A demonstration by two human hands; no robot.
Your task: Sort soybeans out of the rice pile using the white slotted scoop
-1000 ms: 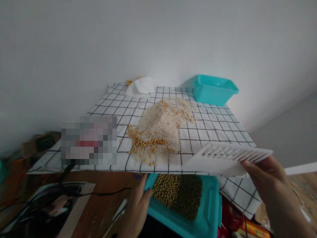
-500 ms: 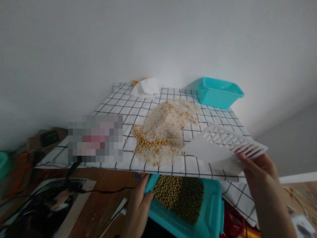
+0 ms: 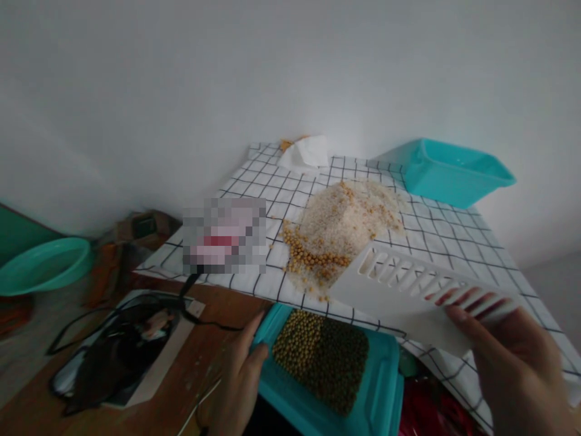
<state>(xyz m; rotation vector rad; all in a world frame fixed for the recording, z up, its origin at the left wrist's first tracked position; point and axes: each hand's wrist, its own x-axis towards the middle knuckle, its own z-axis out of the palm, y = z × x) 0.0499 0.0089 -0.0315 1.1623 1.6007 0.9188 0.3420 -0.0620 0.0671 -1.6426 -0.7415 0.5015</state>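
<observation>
My right hand (image 3: 512,357) grips the far end of a white slotted plastic board (image 3: 390,297), thumb on the near face and fingers behind the slots. The board's left corner meets the near edge of a rice heap (image 3: 329,212), hiding part of it. Yellow soybeans (image 3: 313,257) lie along the heap's front and are scattered through it. Below the table edge, my left hand (image 3: 240,372) holds the left rim of a teal bin (image 3: 385,369). Inside the bin are yellow beans (image 3: 297,339) on the left and dark green beans (image 3: 347,369) on the right.
A white checked cloth (image 3: 254,175) covers the table. At the back stand a turquoise tub (image 3: 454,178) on the right and crumpled white paper (image 3: 308,152). A pixelated object (image 3: 224,233) with a black cord lies left. A green basin (image 3: 49,266) sits far left.
The view has swung left, so the table things appear further right. The slotted board has come closer to the heap and now covers its near right edge. My left hand stays on the bin.
</observation>
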